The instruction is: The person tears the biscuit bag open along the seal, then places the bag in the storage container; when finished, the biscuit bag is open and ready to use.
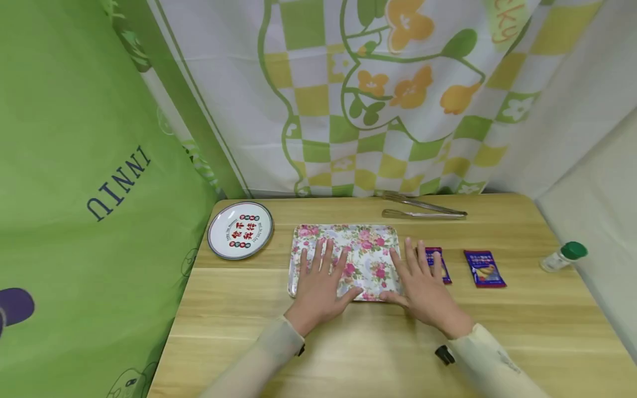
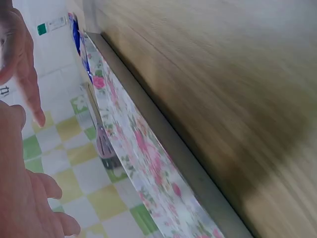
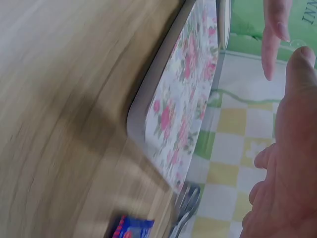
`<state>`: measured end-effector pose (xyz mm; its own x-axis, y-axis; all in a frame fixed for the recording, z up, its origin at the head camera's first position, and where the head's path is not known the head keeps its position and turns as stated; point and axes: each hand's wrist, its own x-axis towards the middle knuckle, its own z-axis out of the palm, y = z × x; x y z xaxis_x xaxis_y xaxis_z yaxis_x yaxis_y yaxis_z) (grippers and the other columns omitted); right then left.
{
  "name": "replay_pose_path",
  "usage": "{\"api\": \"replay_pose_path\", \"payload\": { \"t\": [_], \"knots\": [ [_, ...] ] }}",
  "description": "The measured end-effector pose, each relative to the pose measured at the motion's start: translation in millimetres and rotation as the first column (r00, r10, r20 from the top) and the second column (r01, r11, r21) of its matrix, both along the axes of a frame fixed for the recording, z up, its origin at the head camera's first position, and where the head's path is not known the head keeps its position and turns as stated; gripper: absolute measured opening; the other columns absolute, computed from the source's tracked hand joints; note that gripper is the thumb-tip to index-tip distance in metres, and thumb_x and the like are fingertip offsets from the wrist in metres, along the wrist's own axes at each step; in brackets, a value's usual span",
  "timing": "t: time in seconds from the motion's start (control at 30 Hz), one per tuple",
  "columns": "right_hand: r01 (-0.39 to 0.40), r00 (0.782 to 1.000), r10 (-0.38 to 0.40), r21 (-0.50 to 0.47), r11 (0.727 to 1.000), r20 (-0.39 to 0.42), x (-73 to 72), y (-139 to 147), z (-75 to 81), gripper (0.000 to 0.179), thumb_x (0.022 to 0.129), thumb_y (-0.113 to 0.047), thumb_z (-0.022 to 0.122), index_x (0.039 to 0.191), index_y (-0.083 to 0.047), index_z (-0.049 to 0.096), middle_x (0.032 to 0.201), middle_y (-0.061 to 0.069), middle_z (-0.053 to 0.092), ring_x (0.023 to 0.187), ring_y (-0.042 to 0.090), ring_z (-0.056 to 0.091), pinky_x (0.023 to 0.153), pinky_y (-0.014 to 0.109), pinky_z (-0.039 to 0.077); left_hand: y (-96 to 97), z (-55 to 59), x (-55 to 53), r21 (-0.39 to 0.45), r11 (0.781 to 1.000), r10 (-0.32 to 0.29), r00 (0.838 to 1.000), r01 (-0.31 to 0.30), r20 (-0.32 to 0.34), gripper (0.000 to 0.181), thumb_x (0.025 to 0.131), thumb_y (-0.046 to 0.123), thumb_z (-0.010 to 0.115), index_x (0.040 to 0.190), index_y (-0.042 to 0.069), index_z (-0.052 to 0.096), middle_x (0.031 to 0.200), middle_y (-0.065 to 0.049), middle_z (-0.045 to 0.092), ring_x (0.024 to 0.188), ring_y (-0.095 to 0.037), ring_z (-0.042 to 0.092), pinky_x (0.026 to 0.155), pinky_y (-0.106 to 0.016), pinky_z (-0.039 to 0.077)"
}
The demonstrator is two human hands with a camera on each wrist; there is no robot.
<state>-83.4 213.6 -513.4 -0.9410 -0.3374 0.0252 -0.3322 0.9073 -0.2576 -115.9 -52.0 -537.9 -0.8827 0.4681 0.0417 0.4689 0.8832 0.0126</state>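
Observation:
A rectangular tray (image 1: 318, 231) with a pink rose pattern lies on the wooden table. My left hand (image 1: 318, 293), fingers spread straight, hovers above the tray's left part. Above the tray's right edge is my right hand (image 1: 425, 290), also with straight, spread fingers. Both wrist views show a gap between the hands and the tray; in the left wrist view the left hand (image 2: 25, 183) holds nothing. One blue snack packet (image 1: 440, 271) is partly covered by my right fingers in the head view. A second blue snack packet (image 1: 485, 269) lies to its right.
A white plate (image 1: 226, 235) with red lettering sits at the back left. Metal tongs (image 1: 423, 214) lie near the table's back edge. At the far right is a small green-capped bottle (image 1: 562, 257). Patterned curtains (image 1: 318, 99) hang behind and to the left.

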Motion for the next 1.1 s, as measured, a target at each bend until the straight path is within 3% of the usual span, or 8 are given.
{"api": "replay_pose_path", "payload": {
  "t": [0.2, 0.47, 0.7, 0.83, 0.9, 0.97, 1.03, 1.1],
  "knots": [
    [0.045, 0.999, -0.045, -0.002, 0.999, 0.01, -1.2, 24, -4.6, 0.1, 0.094, -0.069, 0.053, 0.163, -0.008, 0.012, 0.163, 0.02, -0.019, 0.146, 0.039, -0.025, 0.11, 0.069, -0.013, 32.0, 1.6, -6.0, 0.017, 0.999, -0.05, 0.999, 0.05, 0.0, 0.093, 0.092, 0.082, 0.01, 0.164, 0.023, 0.016, 0.168, -0.015, -0.001, 0.152, -0.037, -0.008, 0.116, -0.063, 0.001],
    [0.114, 0.988, -0.124, -0.106, 0.988, -0.089, -6.6, 66, -6.3, 0.082, 0.102, -0.054, 0.054, 0.159, -0.002, 0.028, 0.163, 0.027, 0.014, 0.15, 0.044, 0.003, 0.116, 0.064, 0.004, 91.5, 6.1, -21.6, 0.041, 0.993, -0.111, 0.993, 0.11, 0.032, 0.089, 0.096, 0.078, 0.01, 0.165, 0.022, 0.005, 0.166, -0.013, -0.013, 0.153, -0.034, -0.007, 0.118, -0.058, 0.009],
    [0.196, 0.978, -0.201, -0.084, 0.977, -0.053, -12.8, 94, -5.4, 0.083, 0.104, -0.057, 0.046, 0.161, -0.002, 0.02, 0.164, 0.027, 0.008, 0.149, 0.046, 0.004, 0.117, 0.06, -0.002, 136.7, 5.9, -42.5, -0.047, 0.985, -0.167, 0.985, 0.168, 0.039, 0.088, 0.096, 0.077, 0.011, 0.165, 0.023, 0.004, 0.166, -0.014, -0.014, 0.148, -0.032, -0.023, 0.119, -0.055, -0.003],
    [0.215, 0.976, -0.215, -0.038, 0.976, -0.021, -16.2, 105, -7.5, 0.084, 0.104, -0.06, 0.042, 0.16, -0.001, 0.024, 0.163, 0.028, 0.007, 0.149, 0.046, 0.002, 0.116, 0.059, -0.007, 156.3, 1.1, -54.9, -0.133, 0.969, -0.205, 0.977, 0.211, 0.053, 0.085, 0.097, 0.076, 0.011, 0.165, 0.025, 0.007, 0.167, -0.014, -0.009, 0.149, -0.034, -0.02, 0.116, -0.057, -0.01],
    [0.206, 0.977, -0.207, -0.03, 0.978, -0.047, -20.6, 110, -9.6, 0.076, 0.104, -0.055, 0.048, 0.156, 0.0, 0.035, 0.161, 0.029, 0.021, 0.148, 0.047, 0.015, 0.116, 0.063, 0.001, 163.8, -0.2, -62.5, -0.15, 0.964, -0.212, 0.974, 0.221, 0.075, 0.081, 0.099, 0.074, 0.017, 0.164, 0.026, 0.018, 0.168, -0.014, 0.001, 0.152, -0.034, -0.01, 0.116, -0.058, -0.01],
    [0.196, 0.975, -0.198, -0.034, 0.98, -0.099, -25.4, 115, -11.9, 0.064, 0.102, -0.046, 0.058, 0.146, 0.0, 0.051, 0.15, 0.026, 0.044, 0.139, 0.046, 0.039, 0.114, 0.064, 0.02, 171.0, 1.0, -70.1, -0.163, 0.96, -0.213, 0.972, 0.226, 0.096, 0.075, 0.1, 0.071, 0.024, 0.161, 0.027, 0.031, 0.167, -0.012, 0.016, 0.153, -0.033, 0.006, 0.117, -0.058, -0.007],
    [0.196, 0.972, -0.201, -0.049, 0.979, -0.125, -29.9, 118, -12.7, 0.049, 0.1, -0.037, 0.065, 0.133, -0.001, 0.064, 0.13, 0.021, 0.064, 0.118, 0.041, 0.06, 0.101, 0.061, 0.042, 177.5, 2.2, -76.7, -0.161, 0.96, -0.212, 0.97, 0.229, 0.116, 0.068, 0.101, 0.068, 0.031, 0.154, 0.028, 0.045, 0.161, -0.01, 0.031, 0.149, -0.03, 0.02, 0.118, -0.058, -0.004],
    [0.218, 0.971, -0.225, -0.083, 0.972, -0.082, -34.3, 119, -11.9, 0.04, 0.098, -0.033, 0.068, 0.123, -0.001, 0.069, 0.107, 0.015, 0.073, 0.091, 0.033, 0.07, 0.08, 0.053, 0.055, 183.8, 4.4, -81.6, -0.167, 0.958, -0.213, 0.969, 0.232, 0.129, 0.062, 0.101, 0.066, 0.037, 0.146, 0.028, 0.056, 0.153, -0.007, 0.041, 0.144, -0.028, 0.03, 0.118, -0.058, -0.002]
  ]
}}
